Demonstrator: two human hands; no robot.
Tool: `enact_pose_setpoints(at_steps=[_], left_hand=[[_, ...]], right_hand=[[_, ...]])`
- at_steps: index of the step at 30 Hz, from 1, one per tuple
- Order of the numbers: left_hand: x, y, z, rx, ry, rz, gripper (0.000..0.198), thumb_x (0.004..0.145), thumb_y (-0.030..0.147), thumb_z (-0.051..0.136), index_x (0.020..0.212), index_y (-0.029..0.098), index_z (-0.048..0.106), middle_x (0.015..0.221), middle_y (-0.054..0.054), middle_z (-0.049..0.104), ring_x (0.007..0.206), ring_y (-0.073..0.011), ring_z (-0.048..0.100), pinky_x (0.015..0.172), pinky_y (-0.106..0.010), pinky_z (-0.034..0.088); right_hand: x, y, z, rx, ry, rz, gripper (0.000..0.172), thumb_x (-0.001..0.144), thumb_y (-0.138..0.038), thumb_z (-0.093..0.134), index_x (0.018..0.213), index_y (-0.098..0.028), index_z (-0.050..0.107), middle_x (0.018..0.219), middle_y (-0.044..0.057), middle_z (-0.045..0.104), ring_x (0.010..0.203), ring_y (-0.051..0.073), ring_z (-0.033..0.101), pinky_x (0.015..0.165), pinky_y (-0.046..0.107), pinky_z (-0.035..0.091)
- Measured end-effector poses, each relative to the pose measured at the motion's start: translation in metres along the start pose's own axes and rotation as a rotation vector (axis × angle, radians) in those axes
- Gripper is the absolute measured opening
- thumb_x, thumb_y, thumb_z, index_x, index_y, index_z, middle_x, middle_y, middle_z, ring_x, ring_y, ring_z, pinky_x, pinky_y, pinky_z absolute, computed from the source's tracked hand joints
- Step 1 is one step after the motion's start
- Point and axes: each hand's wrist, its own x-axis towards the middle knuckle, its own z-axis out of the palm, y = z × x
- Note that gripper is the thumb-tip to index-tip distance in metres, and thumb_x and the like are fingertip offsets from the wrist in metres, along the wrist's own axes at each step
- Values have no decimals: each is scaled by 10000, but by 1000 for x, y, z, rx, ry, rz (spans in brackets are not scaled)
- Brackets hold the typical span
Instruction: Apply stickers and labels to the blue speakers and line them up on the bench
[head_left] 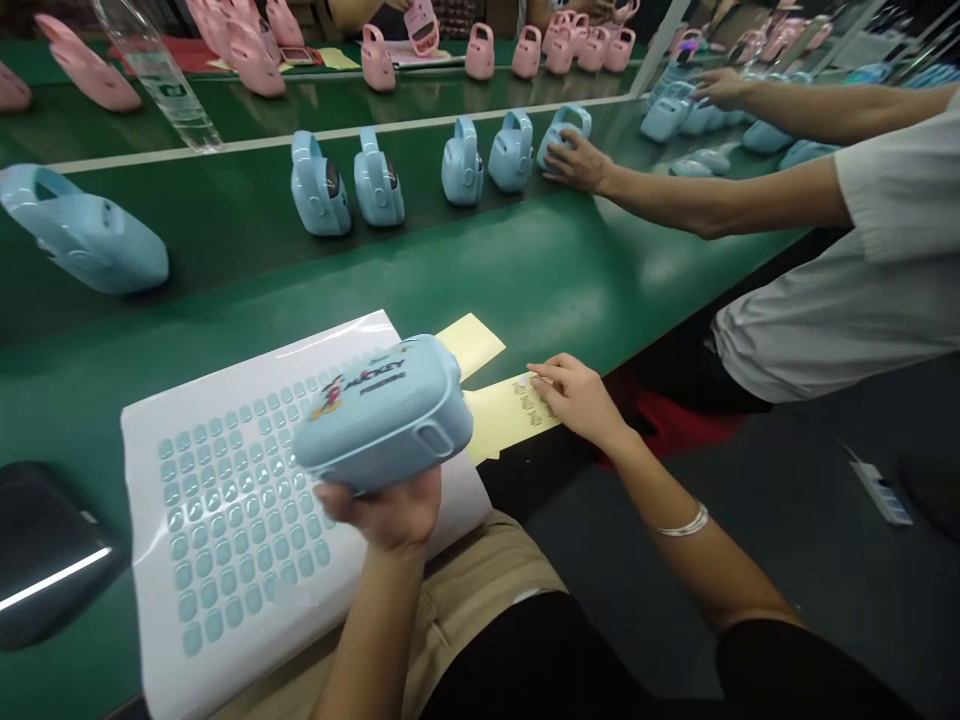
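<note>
My left hand is closed around the underside of a light-blue portable speaker with a ribbed front and a printed cartoon figure and "MICKEY" lettering. It holds the speaker tilted above a white sheet carrying rows of small pale-blue oval stickers. To the right, my right hand is over a yellow backing sheet with small dark-printed labels. Its thumb and forefinger come together at the labels; what is between them is too small to make out. Behind lies another yellow paper piece.
Several blue handled speakers stand along the green bench. A co-worker's hand touches one at right. One blue speaker leans at left, near a dark glossy object. Pink speakers and a clear bottle are farther back.
</note>
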Motion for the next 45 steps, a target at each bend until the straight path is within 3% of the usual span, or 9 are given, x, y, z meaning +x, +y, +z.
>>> enact_pose_setpoints(at_steps=[2,5,9,12,18,24,27,33,45], left_hand=[[5,-11,0,19,-32,9,726,495,720,718,1136,399,605,1318,8,563,1320,-379,374,927,-515,483],[11,-19,-5,32,-36,-110,743,467,720,728,1114,371,624,1259,-38,599,1263,-419,425,841,-590,505],[12,-15,-15,63,25,-136,840,452,776,686,1186,381,575,1346,-71,535,1302,-468,353,780,-680,478],[10,-5,-20,84,-3,-76,867,477,800,653,1232,389,537,1407,-74,483,1337,-473,298,792,-705,454],[11,10,-30,110,11,13,940,450,803,665,1274,380,509,1406,-95,487,1358,-487,248,794,-683,471],[9,9,-38,45,-24,4,807,542,790,628,1253,426,513,1404,-41,497,1345,-446,315,877,-679,440],[9,9,-38,81,9,-5,795,498,773,670,1188,390,577,1390,-49,508,1339,-470,306,812,-670,484],[8,10,-36,72,10,22,686,512,749,687,1109,417,615,1333,-13,560,1289,-433,409,777,-626,529],[7,7,-36,93,27,34,797,502,755,687,1196,377,584,1379,-50,525,1255,-447,439,657,-553,584]], right_hand=[[4,-2,3,-2,-36,27,166,848,-244,576,919,-192,717,905,47,634,652,131,577,657,297,483],[11,-3,4,49,-73,77,76,795,-217,640,823,-197,708,907,33,624,621,114,549,650,294,477],[17,-3,6,123,-69,116,126,731,-161,687,855,-186,694,962,37,614,608,100,530,692,307,498],[20,-6,8,163,-76,124,63,714,-163,708,767,-187,683,942,30,605,627,103,528,703,309,498],[23,-28,19,266,-139,125,72,729,-122,691,702,-177,654,898,14,579,583,78,494,689,293,487],[21,-62,36,313,-241,52,124,762,-98,643,666,-171,616,879,8,570,623,85,513,688,277,466],[21,-72,39,305,-314,7,120,789,-112,601,683,-167,594,933,19,564,631,82,512,687,284,460],[26,-69,32,308,-380,15,133,826,-152,542,695,-169,544,941,29,542,644,89,512,664,284,451],[31,-66,28,163,-368,0,130,835,-160,560,707,-175,542,962,24,554,641,89,524,656,277,436]])
